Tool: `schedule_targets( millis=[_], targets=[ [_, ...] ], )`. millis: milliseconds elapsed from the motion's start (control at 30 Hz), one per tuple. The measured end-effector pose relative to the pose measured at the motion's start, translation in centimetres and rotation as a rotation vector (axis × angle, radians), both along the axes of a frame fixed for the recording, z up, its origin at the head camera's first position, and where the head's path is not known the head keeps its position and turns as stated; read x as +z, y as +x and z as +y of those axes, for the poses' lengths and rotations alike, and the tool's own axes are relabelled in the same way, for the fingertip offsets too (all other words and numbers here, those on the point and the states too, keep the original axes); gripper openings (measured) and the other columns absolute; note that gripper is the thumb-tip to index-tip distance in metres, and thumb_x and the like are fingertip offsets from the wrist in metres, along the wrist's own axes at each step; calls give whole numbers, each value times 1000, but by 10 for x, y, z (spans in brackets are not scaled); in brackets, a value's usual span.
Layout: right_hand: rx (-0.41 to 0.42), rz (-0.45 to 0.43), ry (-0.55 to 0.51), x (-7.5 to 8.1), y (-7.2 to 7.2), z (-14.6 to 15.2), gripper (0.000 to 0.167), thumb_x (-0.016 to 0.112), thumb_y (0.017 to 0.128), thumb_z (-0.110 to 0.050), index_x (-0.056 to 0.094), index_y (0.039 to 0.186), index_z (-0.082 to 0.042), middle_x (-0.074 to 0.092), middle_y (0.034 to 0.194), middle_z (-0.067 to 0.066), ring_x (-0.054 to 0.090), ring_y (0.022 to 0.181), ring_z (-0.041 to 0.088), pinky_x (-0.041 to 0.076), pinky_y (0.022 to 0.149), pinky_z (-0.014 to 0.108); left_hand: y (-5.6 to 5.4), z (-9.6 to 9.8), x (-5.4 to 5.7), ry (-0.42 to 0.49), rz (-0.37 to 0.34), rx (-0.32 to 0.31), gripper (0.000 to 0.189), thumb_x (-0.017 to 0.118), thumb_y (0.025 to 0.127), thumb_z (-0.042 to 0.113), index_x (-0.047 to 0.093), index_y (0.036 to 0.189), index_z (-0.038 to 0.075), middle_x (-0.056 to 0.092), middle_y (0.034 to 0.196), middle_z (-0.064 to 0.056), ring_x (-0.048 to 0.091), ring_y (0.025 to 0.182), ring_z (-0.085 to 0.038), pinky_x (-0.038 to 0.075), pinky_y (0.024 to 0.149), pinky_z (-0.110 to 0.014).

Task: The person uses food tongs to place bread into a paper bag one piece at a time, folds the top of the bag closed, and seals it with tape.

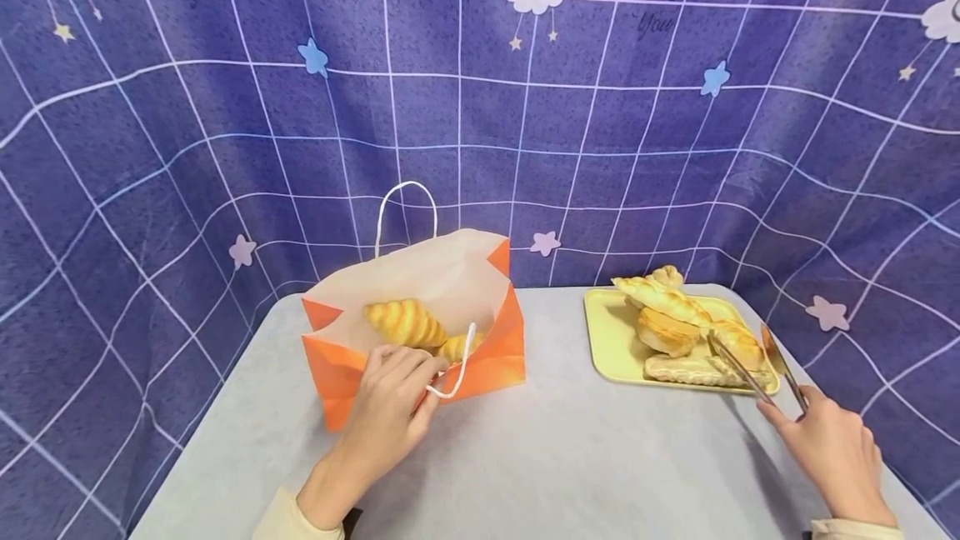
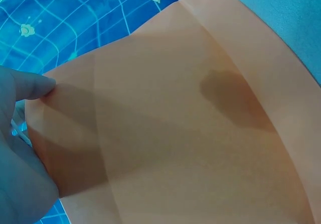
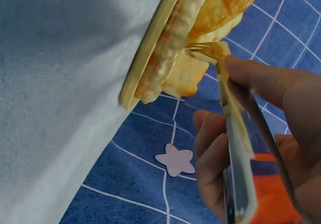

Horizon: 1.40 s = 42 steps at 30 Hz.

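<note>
My left hand (image 1: 393, 398) pinches the front rim of an orange paper bag (image 1: 498, 357), close to its white cord handle. In the left wrist view, the bag's wall (image 2: 160, 148) fills most of the picture. A ridged, croissant-like bread (image 1: 405, 323) lies inside the bag, with another (image 1: 459, 348) partly hidden by the rim. My right hand (image 1: 828, 444) grips metal tongs (image 1: 742, 369) over the yellow tray (image 1: 600, 344). The tongs' arms stand apart, either side of a golden bread (image 1: 738, 346) at the tray's right end. In the right wrist view, the tongs' forked tip (image 3: 203, 48) overlaps the breads.
Also on the tray are a twisted long bread (image 1: 660, 297), a round bun (image 1: 666, 332) and a pale long bread (image 1: 686, 370) along the front edge. A grey table (image 1: 555, 448) bears bag and tray. A purple gridded curtain (image 1: 480, 107) encloses its back and sides.
</note>
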State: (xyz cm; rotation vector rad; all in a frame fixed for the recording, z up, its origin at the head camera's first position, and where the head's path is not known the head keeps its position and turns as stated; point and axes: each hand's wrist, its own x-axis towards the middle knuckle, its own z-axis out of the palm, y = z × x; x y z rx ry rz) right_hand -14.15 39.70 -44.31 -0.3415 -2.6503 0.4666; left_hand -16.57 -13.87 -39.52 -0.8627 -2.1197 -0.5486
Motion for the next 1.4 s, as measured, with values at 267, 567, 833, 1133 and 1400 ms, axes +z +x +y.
schedule_targets(
  millis=[267, 567, 833, 1133, 1400],
  targets=[
    [-17, -48, -23, -4, -8, 5, 54, 71, 85, -50, 62, 92, 4, 57, 79, 38, 54, 61, 55, 37, 46, 53, 0, 0, 1, 1, 6, 6, 19, 66, 79, 7, 69, 98, 9, 64, 90, 3, 61, 88, -17, 37, 88, -42],
    [25, -74, -14, -7, -14, 5, 48, 65, 91, -45, 52, 67, -5, 54, 64, 23, 53, 55, 46, 35, 46, 49, 0, 0, 0, -5, 0, 6, 18, 64, 81, 8, 69, 98, 10, 63, 89, 4, 60, 87, -17, 36, 88, -42],
    [59, 12, 17, -14, -13, 5, 37, 68, 91, -35, 65, 78, -1, 59, 71, 30, 55, 59, 52, 35, 45, 50, -1, 0, -1, -2, 19, 0, 16, 65, 81, 9, 69, 97, 10, 62, 87, 4, 60, 86, -17, 36, 87, -41],
    [60, 82, 23, -21, -11, 5, 36, 69, 90, -28, 69, 98, 7, 61, 85, 39, 57, 68, 59, 37, 46, 52, 0, -1, -1, -6, 12, 3, 17, 65, 81, 9, 69, 98, 10, 63, 89, 3, 60, 87, -18, 37, 89, -42],
    [42, 123, 6, -21, -7, 3, 29, 69, 90, -26, 69, 93, 3, 61, 82, 37, 55, 68, 61, 35, 47, 53, -1, -1, -2, -3, 9, 3, 15, 64, 83, 11, 69, 98, 10, 63, 89, 3, 60, 87, -17, 36, 89, -41]
  ],
)
